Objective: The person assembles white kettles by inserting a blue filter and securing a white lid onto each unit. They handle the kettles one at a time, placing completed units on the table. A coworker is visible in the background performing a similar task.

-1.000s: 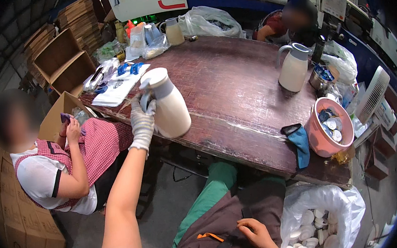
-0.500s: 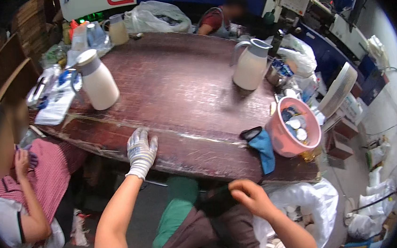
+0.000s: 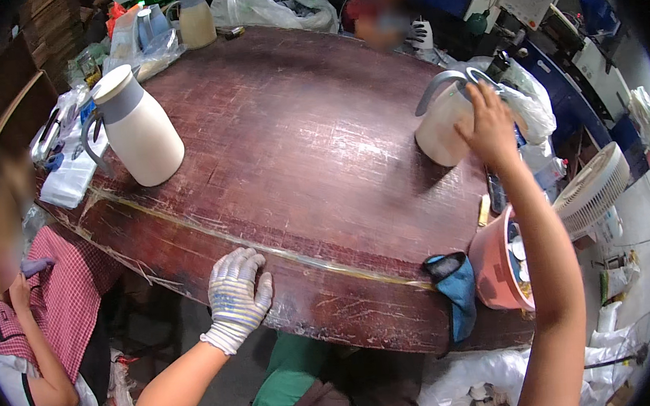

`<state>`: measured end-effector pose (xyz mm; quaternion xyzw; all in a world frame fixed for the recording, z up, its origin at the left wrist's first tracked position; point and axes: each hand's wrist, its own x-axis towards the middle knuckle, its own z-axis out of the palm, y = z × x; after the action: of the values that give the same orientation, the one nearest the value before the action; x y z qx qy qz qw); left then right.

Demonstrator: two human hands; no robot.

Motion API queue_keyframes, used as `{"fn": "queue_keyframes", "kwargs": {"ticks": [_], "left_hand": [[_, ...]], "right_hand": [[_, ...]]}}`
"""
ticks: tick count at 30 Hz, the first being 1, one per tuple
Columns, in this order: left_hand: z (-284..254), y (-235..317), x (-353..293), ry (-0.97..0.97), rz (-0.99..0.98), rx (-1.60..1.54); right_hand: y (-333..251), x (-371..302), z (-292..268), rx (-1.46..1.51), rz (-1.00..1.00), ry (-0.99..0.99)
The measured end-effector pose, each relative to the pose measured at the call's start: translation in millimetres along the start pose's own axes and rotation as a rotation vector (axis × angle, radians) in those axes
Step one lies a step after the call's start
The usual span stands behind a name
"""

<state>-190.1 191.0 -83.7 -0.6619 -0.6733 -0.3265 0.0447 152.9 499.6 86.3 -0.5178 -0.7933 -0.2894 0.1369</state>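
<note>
My left hand [image 3: 238, 296], in a white knitted glove with stripes, rests flat on the near edge of the dark red table [image 3: 282, 152]; its fingers lie together and the thumb stands apart. My bare right hand [image 3: 491, 128] is stretched out to a cream jug [image 3: 442, 132] with a grey handle and rim. Its fingers are extended over the jug's right side near the top; whether they press on it I cannot tell. On the left of the table stands a second cream jug [image 3: 143, 138] with a grey collar, out of reach of both hands.
A pink bucket [image 3: 493, 265] of small parts stands at the right, beside a blue cloth [image 3: 457, 300]. White plastic bags [image 3: 464, 384] lie below the table edge. A co-worker in pink checks [image 3: 71, 302] sits left; another person [image 3: 370, 13] is across the table. A fan [image 3: 591, 191] stands right.
My right hand has risen from beside my lap to the right-hand jug. My left hand stays on the table edge. The view has shifted a little.
</note>
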Motion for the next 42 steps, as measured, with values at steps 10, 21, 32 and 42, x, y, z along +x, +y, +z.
{"fn": "queue_keyframes", "kwargs": {"ticks": [10, 21, 32, 42], "left_hand": [[-3, 5, 2, -0.026, 0.002, 0.043], [3, 3, -6, 0.047, 0.028, 0.028], [-78, 199, -78, -1.069, -0.133, -0.932], [-80, 173, -105, -0.749, -0.417, -1.101]], "right_hand": [[7, -1, 2, 0.023, 0.08, 0.248], [-20, -138, -156, 0.776, 0.125, 0.182], [-91, -379, -194, 1.427, 0.569, -0.765], [29, -594, -162, 0.604, 0.903, -0.58]]}}
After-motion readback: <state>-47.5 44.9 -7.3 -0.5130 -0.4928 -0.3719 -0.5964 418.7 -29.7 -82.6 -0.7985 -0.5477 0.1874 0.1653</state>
